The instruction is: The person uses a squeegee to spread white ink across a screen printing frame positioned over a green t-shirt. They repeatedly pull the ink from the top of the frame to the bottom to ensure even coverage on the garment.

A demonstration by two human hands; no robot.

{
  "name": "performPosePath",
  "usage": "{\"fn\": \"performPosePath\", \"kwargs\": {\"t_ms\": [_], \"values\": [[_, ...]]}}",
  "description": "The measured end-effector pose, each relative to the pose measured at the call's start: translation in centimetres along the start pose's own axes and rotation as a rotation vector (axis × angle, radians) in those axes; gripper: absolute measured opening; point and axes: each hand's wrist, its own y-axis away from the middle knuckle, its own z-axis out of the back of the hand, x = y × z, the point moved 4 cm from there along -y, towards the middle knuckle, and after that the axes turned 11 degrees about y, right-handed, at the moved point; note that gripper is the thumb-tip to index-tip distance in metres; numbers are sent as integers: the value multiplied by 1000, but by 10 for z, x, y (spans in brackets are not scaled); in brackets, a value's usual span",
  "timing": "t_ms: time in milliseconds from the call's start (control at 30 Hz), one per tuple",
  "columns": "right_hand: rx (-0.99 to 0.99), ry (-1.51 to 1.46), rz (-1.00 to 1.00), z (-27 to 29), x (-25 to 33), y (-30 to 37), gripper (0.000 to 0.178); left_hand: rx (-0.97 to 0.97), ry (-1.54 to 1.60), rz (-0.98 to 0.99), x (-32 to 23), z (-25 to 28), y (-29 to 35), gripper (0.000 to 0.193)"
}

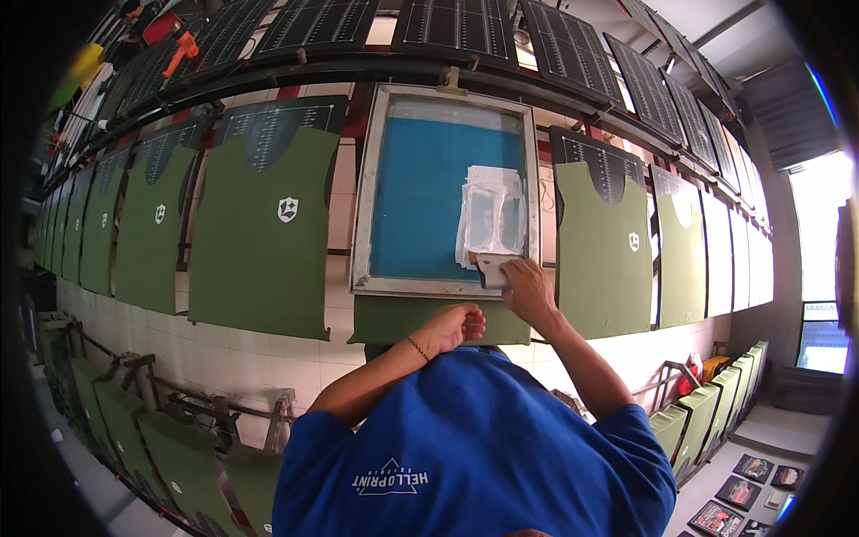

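A screen-printing frame (pixel 367 192) with a pale rim and blue mesh (pixel 416 197) lies in front of me over a green shirt (pixel 403 320), whose lower part shows at the near edge. White ink (pixel 495 183) is smeared around a lighter rectangular patch at the right of the mesh. My right hand (pixel 528 286) is closed on a squeegee (pixel 491 271), whose blade is at the near end of the ink. My left hand (pixel 452 328) is loosely curled above the shirt just short of the frame, with nothing visible in it.
Green shirts with small white shield prints lie on boards left (pixel 259 242) and right (pixel 604 251). Black boards (pixel 456 31) line the far side beyond a dark rail (pixel 322 73). Behind me stand more shirt-covered boards (pixel 183 447). An orange tool (pixel 182 52) is at the far left.
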Motion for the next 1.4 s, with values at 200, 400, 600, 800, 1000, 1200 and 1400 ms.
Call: {"fn": "performPosePath", "kwargs": {"t_ms": [200,400,600,800,1000,1200,1400], "values": [[68,-164,-51,21,-38,-68,28,-47,231,-59,14,4,-47,29],[-99,-114,-12,22,-90,-157,21,-167,141,-189,17,-5,-45,31],[-107,-65,20,1,-105,-194,25,-159,108,-216,18,-7,-42,31],[-64,-45,-1,-3,-86,-162,21,-185,103,-225,18,-7,-42,31],[-32,-119,1,-7,-44,-73,27,-161,86,-246,16,-8,-43,32],[-25,-187,-44,-2,-16,-12,43,-231,-505,-174,-7,-15,-11,32],[-226,-144,-58,-24,-4,14,39,-292,-1655,-1371,-34,-101,60,41]]}}
